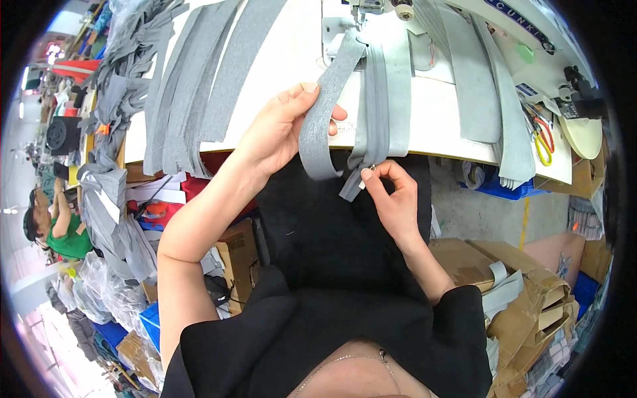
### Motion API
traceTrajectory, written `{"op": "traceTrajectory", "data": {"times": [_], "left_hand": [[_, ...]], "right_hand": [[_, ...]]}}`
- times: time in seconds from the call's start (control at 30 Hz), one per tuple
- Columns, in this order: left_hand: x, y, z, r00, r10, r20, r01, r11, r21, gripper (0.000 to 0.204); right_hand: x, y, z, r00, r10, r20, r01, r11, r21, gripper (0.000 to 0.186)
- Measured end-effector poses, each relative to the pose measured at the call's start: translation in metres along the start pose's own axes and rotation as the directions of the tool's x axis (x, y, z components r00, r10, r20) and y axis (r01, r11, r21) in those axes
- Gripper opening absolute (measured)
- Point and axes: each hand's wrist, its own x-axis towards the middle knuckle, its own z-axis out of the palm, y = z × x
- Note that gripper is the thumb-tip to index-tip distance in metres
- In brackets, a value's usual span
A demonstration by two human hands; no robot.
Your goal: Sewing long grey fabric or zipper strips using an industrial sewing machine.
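Pinching a small metal slider near the loose end of a grey zipper, the fingers of the right hand are closed to a narrow grip just past the near edge of the white table. The zipper's long axis runs near to far, almost straight away from those fingers, up over the table toward the sewing machine at the far side; only a short tail of it slants nearer and to the left of the grip, over the black cloth on the lap. The right hand is the nearer one to this loose end — the left hand sits farther away and to the left, above the table's near edge. Its thumb and fingers hold a grey fabric strip between them, which comes down from the machine to the left of the zipper and curls at its near part, so that the strip bows left while the zipper lies flatter. Just right of the zipper lies a paler grey strip. More grey strips lie on the table to the left, others to the right, with yellow-handled scissors beyond those.
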Motion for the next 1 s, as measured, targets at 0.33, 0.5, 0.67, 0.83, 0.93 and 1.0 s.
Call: {"op": "traceTrajectory", "data": {"times": [0.33, 0.5, 0.67, 0.83, 0.93, 1.0], "left_hand": [[-0.035, -0.036, -0.017, 0.958, -0.158, 0.24, 0.186, 0.978, -0.096, 0.044], [-0.041, -0.072, -0.024, 0.949, -0.314, 0.035, 0.274, 0.872, 0.407, 0.047], [-0.027, -0.102, 0.001, 0.978, 0.18, -0.103, -0.07, 0.753, 0.654, 0.036], [-0.025, -0.101, 0.012, 0.994, -0.102, -0.025, 0.102, 0.891, 0.442, 0.029], [-0.029, -0.105, 0.015, 0.988, -0.157, 0.004, 0.142, 0.904, 0.404, 0.028], [-0.035, -0.108, 0.017, 0.984, -0.151, 0.1, 0.081, 0.863, 0.499, 0.025]], "right_hand": [[-0.018, -0.01, 0.01, 0.995, -0.056, 0.087, 0.065, 0.993, -0.103, 0.021], [-0.025, -0.008, 0.003, 0.995, 0.018, 0.099, -0.007, 0.994, -0.11, 0.02], [-0.038, 0.001, 0.006, 0.995, -0.027, 0.091, 0.041, 0.987, -0.158, 0.019], [-0.059, 0.012, -0.001, 0.995, -0.028, 0.092, 0.047, 0.977, -0.209, 0.019], [-0.078, 0.012, -0.008, 0.997, -0.011, 0.079, 0.03, 0.971, -0.236, 0.018], [-0.09, 0.011, -0.013, 0.996, -0.068, 0.056, 0.08, 0.965, -0.248, 0.018]]}}
